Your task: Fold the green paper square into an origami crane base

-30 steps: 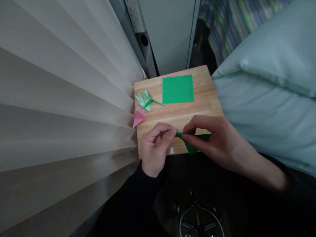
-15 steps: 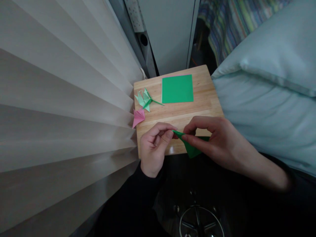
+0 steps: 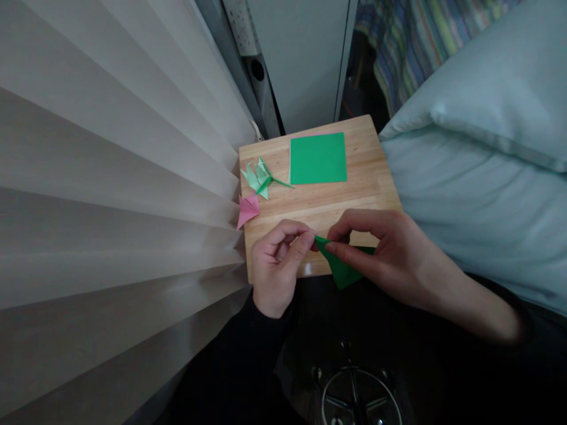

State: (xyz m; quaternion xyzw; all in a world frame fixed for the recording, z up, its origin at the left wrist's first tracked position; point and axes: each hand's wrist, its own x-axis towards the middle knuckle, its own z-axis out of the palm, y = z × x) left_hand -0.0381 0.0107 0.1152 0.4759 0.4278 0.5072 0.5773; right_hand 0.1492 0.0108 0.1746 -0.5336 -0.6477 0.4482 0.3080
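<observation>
A folded piece of green origami paper [image 3: 343, 270] is held between both hands over the near edge of a small wooden table [image 3: 274, 221]. My left hand [image 3: 279, 262] pinches its left tip between thumb and forefinger. Just to the right, my right hand [image 3: 376, 239] grips its upper edge with thumb and fingers, covering part of the paper. The loose lower corner hangs past the table's edge. Further back on the tabletop lies a stack of square paper [image 3: 318, 158], green on top with a thin pink edge showing.
Folded green paper pieces [image 3: 261, 179] and a pink folded piece [image 3: 248, 209] lie at the table's left edge. A pleated curtain [image 3: 133, 177] borders the left, pale bedding [image 3: 469, 177] the right. A grey cabinet [image 3: 303, 65] stands behind; a round metal chair base [image 3: 361, 395] is below.
The left fingertips have shifted slightly right along the paper's tip, and its lower corner hangs a little lower. The right hand stays almost in place.
</observation>
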